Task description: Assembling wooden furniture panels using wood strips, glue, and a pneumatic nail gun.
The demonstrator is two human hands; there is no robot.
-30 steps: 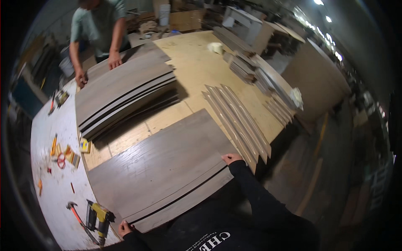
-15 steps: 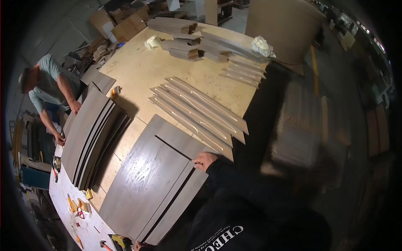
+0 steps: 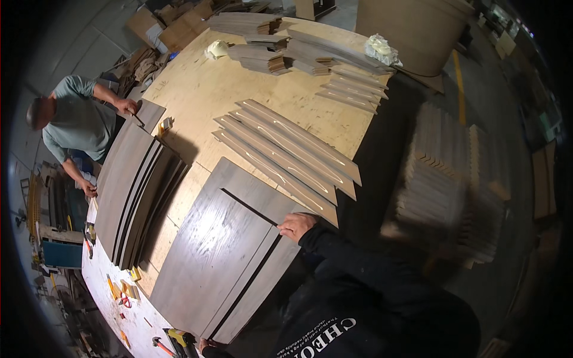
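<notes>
A workshop is spreading out under the head camera, with a large plywood table point(image 3: 197, 89) filling the middle and a dim floor darkening to the right. On the near part of the table a wide, dark grey wood-grain panel point(image 3: 221, 250) is lying flat, with a narrower curved strip point(image 3: 262, 280) of the same finish sitting just beside its right edge, a thin dark gap showing between them. The right hand point(image 3: 296, 225) is resting on the upper right corner of this panel, fingers curled down over the edge and pressing on it; the black sleeve is running back toward the lower edge. The left hand point(image 3: 205, 344) is only peeking in at the bottom of the panel, near its lower end, and whether its fingers are gripping cannot be told. Just beyond the right hand, a fan of long tapered slats point(image 3: 286, 149) is lying across the plywood. To the left a stack of curved dark panels point(image 3: 134, 191) is sitting on the table, and another person in a grey-green shirt point(image 3: 77, 122) is leaning over it, one hand at each end. Farther back, smaller piles of cut pieces point(image 3: 268, 56) are lying. A nail gun point(image 3: 179, 340) and small hand tools are lying at the near left, and blurred stacked boards point(image 3: 441, 191) are standing on the right
</notes>
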